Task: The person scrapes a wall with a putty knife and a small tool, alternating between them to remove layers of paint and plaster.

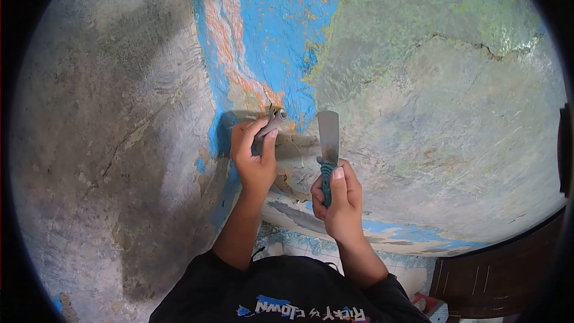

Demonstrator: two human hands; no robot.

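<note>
My right hand (339, 199) is closed around the dark green handle of a putty knife (329, 134), its wide metal blade pointing up. The blade stands in front of the wall; whether it touches cannot be told. In my left hand (256, 158), thumb and fingers pinch a small rolled-up grey-brown sheet (272, 124) that looks like sandpaper, its open end facing up and right. Both hands are before a wall with peeling blue paint (281, 36) and an orange-white strip (230, 36) where the paint has come off.
Bare grey plaster (113, 119) covers the left wall, and rough grey plaster with greenish traces (418, 101) lies to the right. A crack (487, 51) runs across the upper right. Low at right are a dark brown cabinet (496, 281) and a red-and-white object (431, 306).
</note>
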